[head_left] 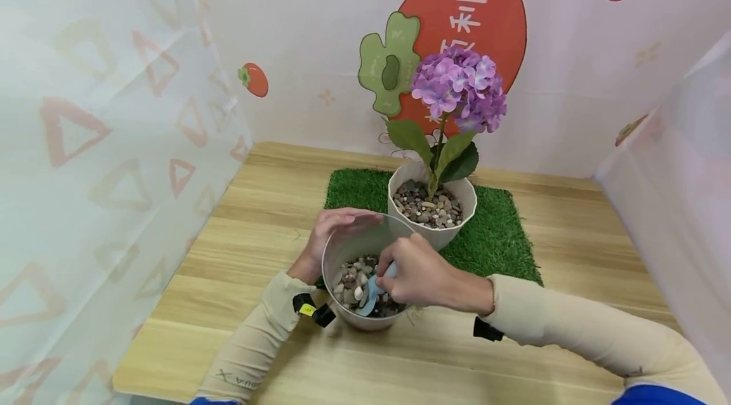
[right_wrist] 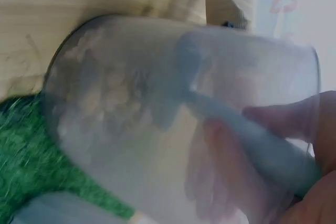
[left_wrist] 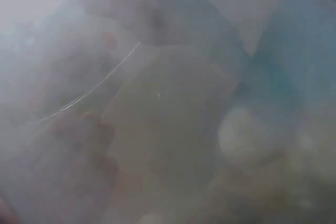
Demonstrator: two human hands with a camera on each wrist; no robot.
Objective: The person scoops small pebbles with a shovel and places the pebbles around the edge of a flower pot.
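Observation:
A clear plastic container (head_left: 351, 246), tilted toward me, holds a heap of mixed pebbles (head_left: 356, 281). Round its far left side, my left hand (head_left: 328, 237) holds it, fingers along the outer wall near the rim. My right hand (head_left: 419, 272) reaches over the near right rim and grips the handle of a small light blue shovel (head_left: 372, 297). The shovel's blade sits among the pebbles. Through the cloudy wall, the right wrist view shows the shovel's handle (right_wrist: 247, 135). In the left wrist view the container wall blurs nearly everything.
Just behind the container, a white faceted pot (head_left: 431, 237) bears a purple hydrangea (head_left: 459, 87) with pebbles round its stem. The pot stands on a green turf mat (head_left: 497, 233) on the wooden table (head_left: 228, 278). Printed cloths hang at the back and sides.

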